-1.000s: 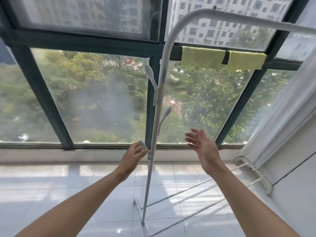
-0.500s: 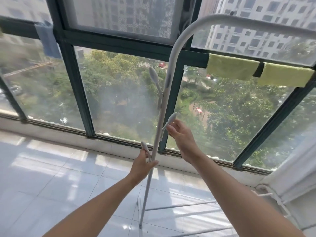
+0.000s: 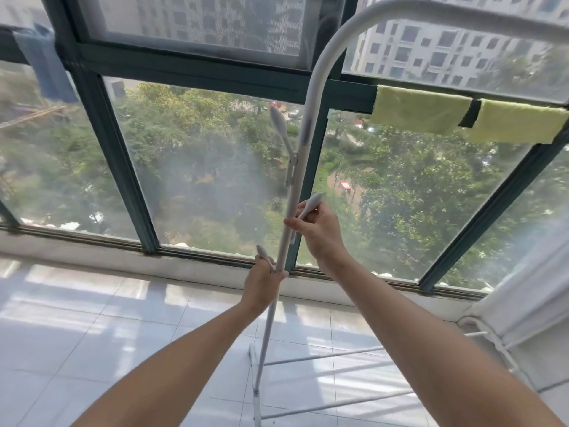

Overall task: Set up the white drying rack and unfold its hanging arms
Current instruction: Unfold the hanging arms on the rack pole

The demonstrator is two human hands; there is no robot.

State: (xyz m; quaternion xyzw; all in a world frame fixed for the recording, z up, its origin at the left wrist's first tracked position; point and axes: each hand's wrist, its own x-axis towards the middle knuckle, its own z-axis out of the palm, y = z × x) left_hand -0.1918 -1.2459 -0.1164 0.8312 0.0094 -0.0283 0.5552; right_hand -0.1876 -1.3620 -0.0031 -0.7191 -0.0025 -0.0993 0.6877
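The white drying rack stands on the tiled floor before the window; its upright pole (image 3: pixel 300 167) curves overhead to the right into the top bar. Three short hanging arms branch from the pole. The top arm (image 3: pixel 279 123) sticks up to the left, untouched. My right hand (image 3: pixel 320 234) is closed on the middle arm (image 3: pixel 311 203), which angles up to the right. My left hand (image 3: pixel 264 280) grips the pole and the base of the lowest arm (image 3: pixel 264 253).
The rack's base rails (image 3: pixel 323 359) lie across the floor to the right. Two yellow cloths (image 3: pixel 421 109) hang on the window frame, a blue cloth (image 3: pixel 49 69) at upper left. A white curtain (image 3: pixel 529 282) hangs at right.
My right hand rose from open air to the middle arm and closed on it. My left hand stayed at the lowest arm. The view swung left and closer to the pole.
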